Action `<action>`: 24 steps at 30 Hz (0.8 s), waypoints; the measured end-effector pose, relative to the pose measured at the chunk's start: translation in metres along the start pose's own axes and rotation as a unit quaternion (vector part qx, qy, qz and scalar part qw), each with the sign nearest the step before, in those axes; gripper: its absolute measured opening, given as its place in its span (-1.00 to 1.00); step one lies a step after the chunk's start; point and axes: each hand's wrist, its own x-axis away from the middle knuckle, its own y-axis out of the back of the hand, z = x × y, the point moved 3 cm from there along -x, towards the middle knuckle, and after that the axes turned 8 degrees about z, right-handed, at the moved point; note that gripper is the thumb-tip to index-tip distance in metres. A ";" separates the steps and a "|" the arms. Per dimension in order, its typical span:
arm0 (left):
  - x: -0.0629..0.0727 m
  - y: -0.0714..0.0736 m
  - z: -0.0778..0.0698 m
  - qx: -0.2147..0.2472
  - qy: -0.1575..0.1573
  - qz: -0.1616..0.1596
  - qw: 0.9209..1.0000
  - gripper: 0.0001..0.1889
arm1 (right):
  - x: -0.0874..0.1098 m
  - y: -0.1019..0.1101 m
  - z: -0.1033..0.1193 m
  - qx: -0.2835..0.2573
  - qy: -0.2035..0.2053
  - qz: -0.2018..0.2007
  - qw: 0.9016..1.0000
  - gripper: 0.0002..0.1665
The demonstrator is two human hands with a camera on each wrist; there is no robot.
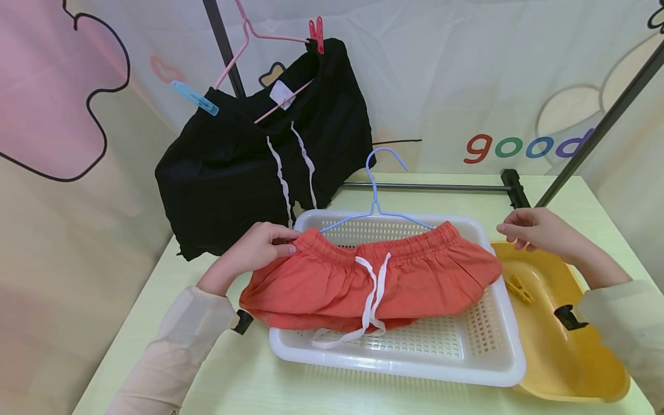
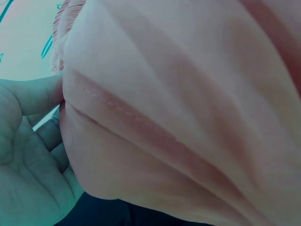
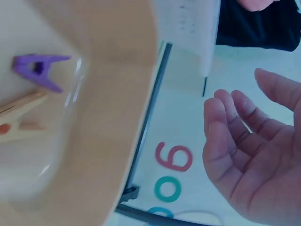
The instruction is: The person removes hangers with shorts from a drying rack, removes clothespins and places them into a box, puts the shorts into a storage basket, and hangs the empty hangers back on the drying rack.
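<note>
Orange-red shorts (image 1: 332, 282) with a white drawstring (image 1: 370, 294) hang on a blue hanger (image 1: 374, 190), whose hook stands up above the waistband. At the left end of that waistband, my left hand (image 1: 261, 246) pinches the cloth between thumb and fingers. The left wrist view is mostly filled by the fabric (image 2: 164, 108), with the left hand (image 2: 33, 150) at its edge. My right hand (image 1: 536, 230) is over the far end of the yellow tray (image 1: 565, 357), fingers loosely bent and nothing in them. In the right wrist view the right hand (image 3: 254, 155) is beside the tray wall (image 3: 127, 94).
Under the shorts stands a white perforated basket (image 1: 404, 366). Black shorts (image 1: 233, 167) hang behind on a pink hanger (image 1: 246, 29) with a blue clothespin (image 1: 194, 98) and a red clothespin (image 1: 317, 34). A yellow clothespin (image 1: 519, 290) and a purple clothespin (image 3: 40, 69) lie in the tray.
</note>
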 end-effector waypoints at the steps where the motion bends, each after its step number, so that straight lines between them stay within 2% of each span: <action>1: 0.000 0.000 0.000 0.000 0.000 0.000 1.000 -0.70 | 0.000 0.001 0.003 -0.004 0.008 -0.001 1.000 -0.58; 5: 0.000 0.000 0.000 -0.001 0.002 0.002 1.000 -0.70 | 0.001 0.001 0.014 -0.021 0.035 0.004 0.999 -0.61; 13: 0.000 0.000 0.000 -0.006 0.004 0.002 1.000 -0.71 | -0.002 0.001 0.028 -0.049 0.059 0.024 0.997 -0.64; 24: 0.000 0.001 -0.001 -0.003 0.003 0.002 1.000 -0.71 | -0.012 -0.002 0.042 -0.085 0.085 0.087 0.989 -0.61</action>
